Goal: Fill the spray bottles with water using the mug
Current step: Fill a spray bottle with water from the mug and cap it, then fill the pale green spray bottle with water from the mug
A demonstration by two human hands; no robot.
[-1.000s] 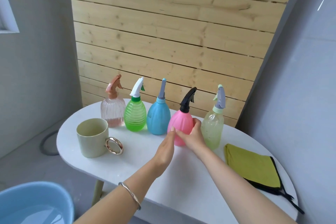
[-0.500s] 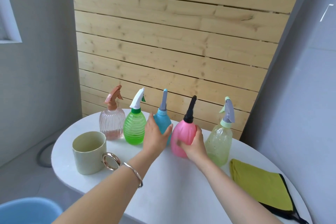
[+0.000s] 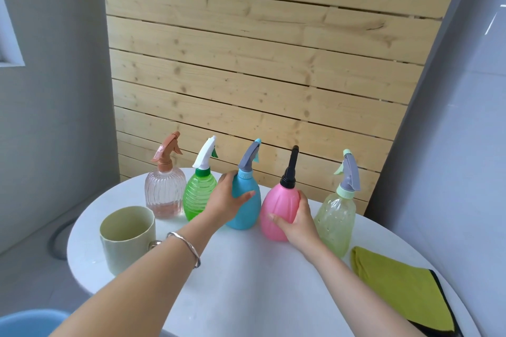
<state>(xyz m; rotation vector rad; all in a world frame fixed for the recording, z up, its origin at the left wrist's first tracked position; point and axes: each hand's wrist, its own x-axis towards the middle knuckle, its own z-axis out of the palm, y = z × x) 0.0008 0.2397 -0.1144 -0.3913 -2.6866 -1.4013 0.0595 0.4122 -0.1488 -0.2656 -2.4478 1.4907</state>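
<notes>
**Fingers wrapped on two bottles at once**

Fingers point(image 3: 243, 196) of the left hand point(image 3: 226, 202) are curled round the opaque sky-blue plastic spray bottle point(image 3: 246, 216). The thumb lies across its front and the rest reach behind its left shoulder, a proper grasp. Same story for the right hand point(image 3: 297, 223): its thumb sits low on the front of the glossy pink teardrop spray bottle point(image 3: 279, 205), and the other fingers hug the right flank.

Both bottles stand upright on the round white bench point(image 3: 246, 287), long axes vertical. Blue's grey trigger head leans up and to the right. Pink's black nozzle rises almost straight up, seen edge-on.

They're third and fourth in a row of five by the pale wooden slat wall point(image 3: 260, 63). A clear pink ribbed bottle point(image 3: 164, 194) and a green ribbed bottle point(image 3: 197, 197) stand to the left, and a pale yellow-green translucent bottle point(image 3: 335, 221) to the right.

The pale green mug point(image 3: 127, 238) sits near left, mouth up, beside the left forearm. Any writing on the bottles is too small to read.
</notes>
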